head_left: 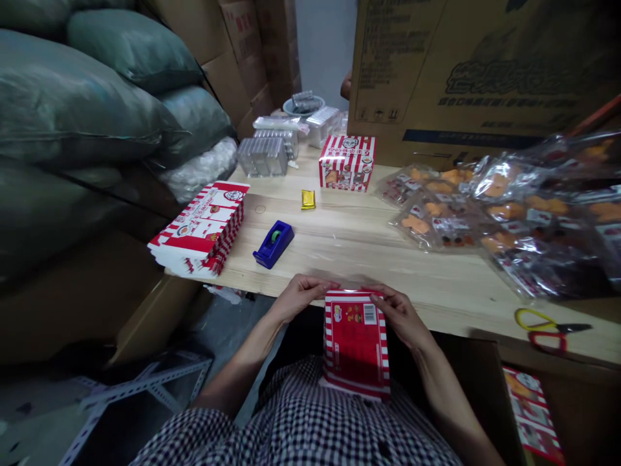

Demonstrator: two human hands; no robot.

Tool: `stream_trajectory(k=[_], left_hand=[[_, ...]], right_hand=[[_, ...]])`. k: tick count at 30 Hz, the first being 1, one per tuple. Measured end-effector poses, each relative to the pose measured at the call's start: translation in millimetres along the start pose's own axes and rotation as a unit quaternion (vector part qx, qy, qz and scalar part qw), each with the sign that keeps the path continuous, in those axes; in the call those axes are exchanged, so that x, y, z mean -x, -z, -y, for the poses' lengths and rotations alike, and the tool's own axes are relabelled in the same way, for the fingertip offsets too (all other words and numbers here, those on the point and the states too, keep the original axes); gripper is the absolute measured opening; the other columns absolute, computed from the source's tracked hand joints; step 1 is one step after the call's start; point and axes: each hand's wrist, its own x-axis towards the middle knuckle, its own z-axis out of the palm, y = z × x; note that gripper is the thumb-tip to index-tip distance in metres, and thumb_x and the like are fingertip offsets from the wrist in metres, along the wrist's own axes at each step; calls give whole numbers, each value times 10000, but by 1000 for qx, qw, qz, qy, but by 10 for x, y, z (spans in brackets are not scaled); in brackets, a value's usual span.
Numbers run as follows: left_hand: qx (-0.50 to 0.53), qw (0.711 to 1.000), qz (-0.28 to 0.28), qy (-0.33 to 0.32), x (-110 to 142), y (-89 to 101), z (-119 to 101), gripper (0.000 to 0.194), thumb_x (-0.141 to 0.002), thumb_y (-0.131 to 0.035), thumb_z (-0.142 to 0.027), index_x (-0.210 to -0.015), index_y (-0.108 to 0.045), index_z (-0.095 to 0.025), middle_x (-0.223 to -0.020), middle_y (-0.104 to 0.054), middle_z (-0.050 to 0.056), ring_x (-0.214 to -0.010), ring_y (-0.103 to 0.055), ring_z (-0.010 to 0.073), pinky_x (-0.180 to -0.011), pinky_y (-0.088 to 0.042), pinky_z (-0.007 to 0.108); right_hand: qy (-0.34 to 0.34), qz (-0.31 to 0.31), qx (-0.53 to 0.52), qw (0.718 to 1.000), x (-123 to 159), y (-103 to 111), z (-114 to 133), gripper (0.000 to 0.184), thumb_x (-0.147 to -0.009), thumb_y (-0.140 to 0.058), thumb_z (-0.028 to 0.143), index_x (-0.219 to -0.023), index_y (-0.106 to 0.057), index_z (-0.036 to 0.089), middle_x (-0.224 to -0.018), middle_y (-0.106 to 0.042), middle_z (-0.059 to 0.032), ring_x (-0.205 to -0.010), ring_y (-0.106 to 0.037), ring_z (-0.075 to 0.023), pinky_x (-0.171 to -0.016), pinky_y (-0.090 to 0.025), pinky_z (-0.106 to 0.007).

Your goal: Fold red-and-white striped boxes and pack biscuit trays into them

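Left grip (305, 294) and right grip (398, 310) pinch the far corners of a red-and-white carton (358, 349), one each side, neither clearly nearer. From them it hangs toward the torso, long axis running that way, just off the near edge of the worktop (349, 252). Beyond stands a closed striped box (347, 165), contents hidden; clear bags (439, 217) at right hold orange pieces; a basin (290, 109) holds clear plastic packs (305, 98).
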Motion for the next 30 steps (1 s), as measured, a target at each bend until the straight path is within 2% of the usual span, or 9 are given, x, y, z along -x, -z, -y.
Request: stream_trajectory(k=[5, 9, 12, 14, 17, 20, 25, 27, 30], left_hand=[[-91, 993, -41, -65, 189, -100, 158, 375, -913, -624, -414, -1180, -737, -177, -1169, -746, 105, -1102, -685, 264, -1003, -510, 395], [-135, 980, -88, -115, 323, -245, 335, 432, -882, -669, -373, -1291, -667, -232, -1366, -641, 86, -1208, -628, 252, -1043, -490, 379], [-124, 979, -113, -113, 289, -331, 463, 465, -875, -678, -356, -1320, -636, -225, -1371, -631, 100, -1092, -675, 229, -960, -532, 349], [-100, 981, -128, -110, 175, -351, 463, 430, -877, -674, -353, -1271, -663, -182, -1239, -702, 116, -979, -699, 216, -875, -551, 322], [-35, 984, -120, -125, -82, -327, 253, 395, -870, -682, -351, -1205, -690, -143, -1073, -754, 109, -922, -707, 212, -821, -551, 298], [-2, 982, -96, -165, -334, -260, -115, 409, -847, -709, -337, -1208, -693, -145, -1129, -747, 106, -971, -704, 219, -875, -545, 310], [-3, 988, -28, -155, -542, -99, -478, 422, -841, -719, -340, -1219, -694, -155, -1216, -720, 118, -1038, -696, 237, -894, -544, 324], [-7, 991, 4, -132, -565, -57, -484, 424, -848, -712, -344, -1230, -689, -162, -1218, -719, 120, -1029, -699, 232, -880, -545, 320], [-26, 992, 21, -118, -570, -58, -427, 419, -856, -702, -345, -1228, -689, -154, -1162, -740, 119, -998, -704, 225, -880, -541, 321]], right_hand=[[-3, -10, -8, 1000, 9, -2, -130, 357, -844, -734, 471, -1140, -716, 272, -957, -784, -47, -839, -731, -234, -785, -552, -373], [22, -34, 22, 999, -5, -6, -221, 334, -838, -730, 492, -1072, -729, 253, -986, -774, -46, -937, -705, -241, -847, -531, -371], [31, -60, 40, 997, -42, -19, -230, 361, -805, -742, 534, -1024, -736, 247, -888, -768, -38, -868, -698, -242, -791, -536, -368], [43, -81, 44, 995, -94, -31, -149, 354, -785, -759, 534, -992, -735, 247, -790, -747, -18, -745, -680, -216, -709, -531, -342], [72, -105, 39, 991, -191, -50, 143, 320, -789, -761, 509, -982, -716, 257, -756, -729, -2, -652, -652, -193, -646, -525, -326], [112, -85, 31, 990, -225, -76, 539, 378, -806, -747, 485, -1120, -674, 288, -924, -751, -22, -760, -693, -220, -710, -563, -352], [106, 36, 25, 993, -106, -98, 821, 996, -704, -856, 343, -1521, -290, 391, -1194, -699, -36, -1005, -698, -249, -905, -568, -405], [99, 33, 7, 994, -88, -106, 737, 941, -705, -857, 343, -1487, -336, 385, -1180, -703, -33, -987, -705, -241, -897, -571, -401], [109, -33, -26, 993, -124, -129, 544, 567, -758, -811, 402, -1249, -535, 330, -1093, -726, -19, -918, -713, -219, -837, -583, -368]])
